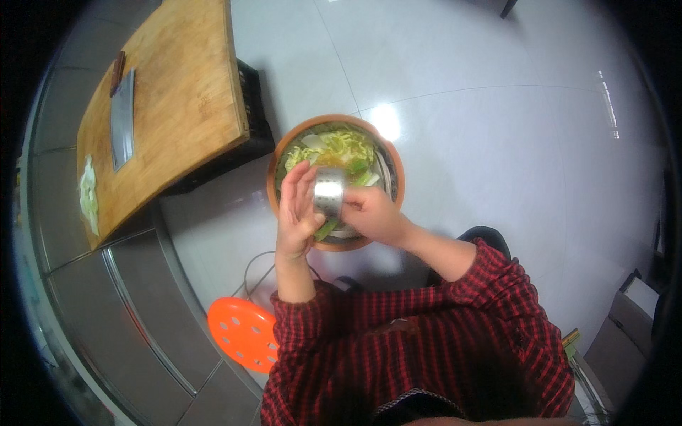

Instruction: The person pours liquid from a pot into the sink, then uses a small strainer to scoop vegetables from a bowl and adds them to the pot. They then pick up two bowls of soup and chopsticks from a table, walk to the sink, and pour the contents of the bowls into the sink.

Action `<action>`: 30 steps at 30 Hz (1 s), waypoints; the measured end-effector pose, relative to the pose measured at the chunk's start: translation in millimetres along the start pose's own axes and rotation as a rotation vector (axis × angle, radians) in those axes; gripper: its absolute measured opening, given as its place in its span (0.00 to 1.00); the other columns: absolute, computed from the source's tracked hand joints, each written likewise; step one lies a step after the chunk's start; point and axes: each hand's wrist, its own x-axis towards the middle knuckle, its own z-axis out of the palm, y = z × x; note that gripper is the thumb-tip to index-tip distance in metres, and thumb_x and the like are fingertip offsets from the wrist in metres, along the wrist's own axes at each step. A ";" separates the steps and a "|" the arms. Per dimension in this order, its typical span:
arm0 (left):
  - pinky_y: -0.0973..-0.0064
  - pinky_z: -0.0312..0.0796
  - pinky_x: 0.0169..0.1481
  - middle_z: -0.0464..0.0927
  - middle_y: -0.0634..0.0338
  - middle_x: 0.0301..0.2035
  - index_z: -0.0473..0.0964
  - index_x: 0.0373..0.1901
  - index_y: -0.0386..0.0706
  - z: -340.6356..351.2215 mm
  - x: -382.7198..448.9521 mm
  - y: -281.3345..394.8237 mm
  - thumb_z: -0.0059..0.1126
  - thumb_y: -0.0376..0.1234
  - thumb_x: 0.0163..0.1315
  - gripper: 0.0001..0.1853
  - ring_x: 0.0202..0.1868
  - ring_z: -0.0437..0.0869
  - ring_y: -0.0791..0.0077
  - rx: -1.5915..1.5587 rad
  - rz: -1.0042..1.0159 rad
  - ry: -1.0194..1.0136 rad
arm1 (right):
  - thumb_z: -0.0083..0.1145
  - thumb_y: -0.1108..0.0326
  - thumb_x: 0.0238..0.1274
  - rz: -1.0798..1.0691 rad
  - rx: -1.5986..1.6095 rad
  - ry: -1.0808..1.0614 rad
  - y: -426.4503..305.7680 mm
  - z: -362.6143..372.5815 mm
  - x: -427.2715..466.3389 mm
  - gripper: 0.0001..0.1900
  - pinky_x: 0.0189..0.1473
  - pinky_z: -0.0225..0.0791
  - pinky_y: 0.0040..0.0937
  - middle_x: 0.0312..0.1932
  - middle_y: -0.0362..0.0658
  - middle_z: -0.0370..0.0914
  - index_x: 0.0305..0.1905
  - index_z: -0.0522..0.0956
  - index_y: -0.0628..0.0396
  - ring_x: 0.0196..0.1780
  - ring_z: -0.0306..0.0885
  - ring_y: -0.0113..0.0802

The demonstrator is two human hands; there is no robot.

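A small perforated stainless-steel cup (329,194) is held sideways above a round basin. My left hand (297,223) cradles it from the left, with the thumb under it and the fingers upright beside it. From the other side my right hand (375,215) has its fingertips at the cup's right end; whether they grip the rim or reach inside is hidden. Below, the basin (395,154) has an orange-brown rim. Shredded cabbage (349,144) lies in it with green vegetable pieces (358,166) and an orange-yellow substance (327,160).
At the left a wooden cutting board (186,80) rests on a black crate (256,106). It carries a cleaver (122,122) and some cut cabbage (89,197). An orange stool (245,333) with holes stands by my left side, near a thin cable (246,277). Grey cabinets (144,319) line the left.
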 end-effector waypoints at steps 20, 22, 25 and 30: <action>0.63 0.56 0.68 0.66 0.47 0.57 0.59 0.62 0.32 -21.7 14.9 -8.0 0.50 0.37 0.48 0.36 0.61 0.66 0.58 -0.403 -0.350 0.053 | 0.56 0.69 0.53 -0.139 -0.468 0.122 -10.0 -22.8 14.9 0.08 0.29 0.70 0.36 0.25 0.47 0.77 0.39 0.72 0.54 0.28 0.77 0.43; 0.62 0.56 0.68 0.65 0.47 0.58 0.59 0.62 0.33 -21.1 13.7 -9.0 0.48 0.38 0.49 0.36 0.61 0.65 0.58 -0.426 -0.356 0.075 | 0.58 0.69 0.53 -0.113 -0.286 0.200 -8.8 -18.5 16.5 0.09 0.30 0.70 0.33 0.28 0.46 0.77 0.40 0.73 0.55 0.27 0.77 0.40; 0.61 0.55 0.68 0.65 0.47 0.59 0.59 0.62 0.33 -21.7 12.8 -10.4 0.47 0.39 0.51 0.35 0.62 0.65 0.58 -0.457 -0.362 0.098 | 0.59 0.73 0.53 -0.212 -0.142 0.235 -5.3 -15.0 17.3 0.09 0.30 0.69 0.27 0.36 0.45 0.77 0.40 0.73 0.57 0.29 0.76 0.34; 0.60 0.57 0.67 0.67 0.48 0.58 0.59 0.62 0.33 -27.5 14.8 -15.3 0.45 0.39 0.55 0.32 0.61 0.67 0.58 -0.535 -0.330 0.048 | 0.62 0.76 0.47 -0.420 -0.535 0.180 -0.7 -17.8 17.1 0.09 0.33 0.68 0.23 0.46 0.45 0.75 0.37 0.79 0.55 0.34 0.75 0.31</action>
